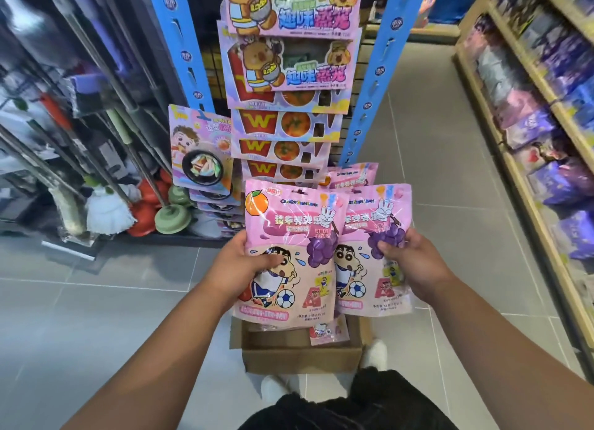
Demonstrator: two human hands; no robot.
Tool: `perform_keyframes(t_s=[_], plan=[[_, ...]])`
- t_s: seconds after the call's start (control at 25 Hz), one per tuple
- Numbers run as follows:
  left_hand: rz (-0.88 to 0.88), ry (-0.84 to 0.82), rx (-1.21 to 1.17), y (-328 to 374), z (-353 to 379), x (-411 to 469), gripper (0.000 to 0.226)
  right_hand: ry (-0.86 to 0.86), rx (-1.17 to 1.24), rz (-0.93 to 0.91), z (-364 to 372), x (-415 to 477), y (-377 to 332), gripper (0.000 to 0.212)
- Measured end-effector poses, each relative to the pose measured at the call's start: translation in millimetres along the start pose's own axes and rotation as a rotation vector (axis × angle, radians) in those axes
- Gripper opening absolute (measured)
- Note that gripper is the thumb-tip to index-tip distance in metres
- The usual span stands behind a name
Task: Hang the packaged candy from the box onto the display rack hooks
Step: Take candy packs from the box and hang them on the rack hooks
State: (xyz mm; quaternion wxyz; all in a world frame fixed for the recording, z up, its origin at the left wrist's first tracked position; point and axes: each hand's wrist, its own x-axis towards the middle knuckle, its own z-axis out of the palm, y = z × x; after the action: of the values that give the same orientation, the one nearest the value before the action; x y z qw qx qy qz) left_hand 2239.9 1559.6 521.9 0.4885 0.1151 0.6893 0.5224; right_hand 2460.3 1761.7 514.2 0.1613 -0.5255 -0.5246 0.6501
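Left hand (244, 264) grip clamped on front candy pack (283, 227), right hand (414, 262) pinching rear pack (374, 285)

Well left of our left hand (244, 262) we see white string mop heads (109, 212) beside red and green rubber plungers (170, 219); right of our right hand (414, 262), pale wooden shelves (546, 92) of purple boxes (565, 178).

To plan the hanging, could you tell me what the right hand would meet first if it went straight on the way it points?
Likely the other pack, held by the left hand, which overlaps the pack the right hand grips; beyond it, hung pink packs. Depth is unclear.
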Motion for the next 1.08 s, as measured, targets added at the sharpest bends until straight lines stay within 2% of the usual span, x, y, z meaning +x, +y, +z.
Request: perform_keyframes(t_s=[0.2,0.64,0.88,1.08], plan=[[0.021,0.061,-0.009,24,35,18,0.041,-0.049,-0.035,-0.025,-21,35,-24,0.015],[-0.006,0.323,-0.199,34,130,46,0.040,-0.143,-0.229,-0.103,-79,159,-78,0.016],[-0.025,0.438,-0.105,34,159,41,0.032,-0.191,-0.369,-0.156,-71,200,-74,0.020],[-0.062,0.457,-0.007,35,166,43,0.038,-0.191,-0.403,-0.200,-61,215,-81,0.020]])
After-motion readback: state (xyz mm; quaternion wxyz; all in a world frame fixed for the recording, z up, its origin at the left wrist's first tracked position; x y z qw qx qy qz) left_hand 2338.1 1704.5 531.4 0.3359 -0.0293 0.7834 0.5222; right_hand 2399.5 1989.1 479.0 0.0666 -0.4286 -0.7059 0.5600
